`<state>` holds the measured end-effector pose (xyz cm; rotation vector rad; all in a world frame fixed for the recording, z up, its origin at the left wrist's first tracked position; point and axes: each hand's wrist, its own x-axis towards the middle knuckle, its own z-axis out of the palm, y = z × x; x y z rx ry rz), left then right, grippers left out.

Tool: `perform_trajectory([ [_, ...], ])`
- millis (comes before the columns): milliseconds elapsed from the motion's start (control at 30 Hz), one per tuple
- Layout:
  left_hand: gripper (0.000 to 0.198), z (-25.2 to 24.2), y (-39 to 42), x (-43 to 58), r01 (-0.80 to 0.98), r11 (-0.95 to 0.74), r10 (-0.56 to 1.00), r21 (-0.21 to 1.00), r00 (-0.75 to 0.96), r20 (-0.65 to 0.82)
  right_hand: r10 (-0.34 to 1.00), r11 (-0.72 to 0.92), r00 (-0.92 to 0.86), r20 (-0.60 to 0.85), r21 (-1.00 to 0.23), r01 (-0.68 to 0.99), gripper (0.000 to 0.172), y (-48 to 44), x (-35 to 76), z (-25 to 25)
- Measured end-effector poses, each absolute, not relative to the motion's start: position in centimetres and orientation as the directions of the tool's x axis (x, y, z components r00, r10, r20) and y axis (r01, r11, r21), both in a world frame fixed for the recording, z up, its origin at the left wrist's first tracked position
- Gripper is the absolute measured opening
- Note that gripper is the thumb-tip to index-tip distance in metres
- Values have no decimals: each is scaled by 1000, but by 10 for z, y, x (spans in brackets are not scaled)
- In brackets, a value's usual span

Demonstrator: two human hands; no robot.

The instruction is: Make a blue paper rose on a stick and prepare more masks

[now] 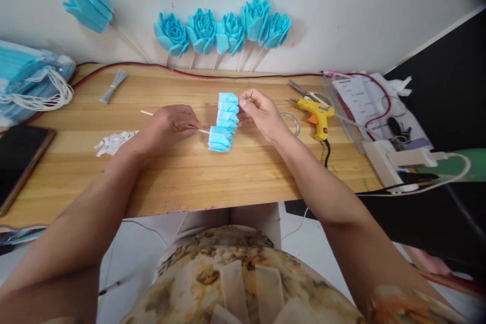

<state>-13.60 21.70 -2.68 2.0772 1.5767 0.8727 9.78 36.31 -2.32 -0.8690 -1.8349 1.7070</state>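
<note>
A light-brown, wood-grained table (167,192) is backed by a white wall (334,5), against which six bright-blue, layered-petal flowers on pale sticks (203,31) are leaned. A red-and-black cable (228,77) is laid along the table's back, and a black panel (451,76) is seen at the right. Lines of print are borne by white paper sheets (353,104) at the right end, too small to be read.

Above the middle of the table, a light-blue, pleated strip (228,113) is pinched at its right side by the thumb and fingertips of the right hand (258,111). A thin, pale stick (204,131) is gripped in the nearly closed left hand (169,124), its tip against the strip's lower section; whether it is fastened there cannot be told.

Bare wood is left between the hands and the front edge. Sideways room is bounded by white, torn scraps (114,143) near the left forearm and a yellow glue gun (319,115) beyond the right hand.
</note>
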Motion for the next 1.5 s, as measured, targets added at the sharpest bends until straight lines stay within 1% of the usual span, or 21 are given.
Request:
perform_trajectory([
  [100,27,-29,218,-136,706,-327,943,628,196,271,737,-20,-669,-93,-993,116,17,364,97,-24],
  [167,28,-30,218,-135,707,-331,941,625,198,275,741,-51,-663,-112,-993,111,16,365,97,-25],
  [400,29,-31,218,-134,697,-356,933,623,229,278,726,-123,-659,-196,-980,157,24,368,97,-25],
  [500,29,-31,218,-134,698,-361,932,619,239,274,714,-117,-673,-194,-980,158,28,368,97,-26],
  [600,29,-29,219,-133,713,-329,944,619,233,232,705,-105,-685,-184,-982,155,31,367,97,-27],
  [700,30,-28,219,-133,725,-299,954,620,227,194,700,-110,-689,-187,-982,155,28,365,97,-26],
  [800,31,-31,219,-135,717,-324,946,617,237,222,696,-114,-694,-183,-983,145,25,364,97,-24],
  [933,32,-35,219,-137,701,-344,939,625,249,238,695,-72,-701,-162,-985,157,27,360,98,-20],
  [1067,35,-33,218,-136,714,-298,955,633,230,190,696,-53,-703,-146,-987,153,25,359,99,-18],
  [1200,33,-33,218,-138,714,-269,962,647,229,147,706,-62,-694,-145,-988,143,19,359,98,-20],
  [1267,31,-37,219,-140,707,-296,955,642,241,174,704,-80,-693,-152,-988,136,19,361,97,-23],
  [1400,31,-44,220,-142,694,-370,928,618,251,274,694,-124,-699,-173,-985,120,24,363,97,-26],
  [1500,31,-43,220,-138,661,-370,929,653,240,283,687,-139,-707,-171,-985,104,25,363,97,-26],
])
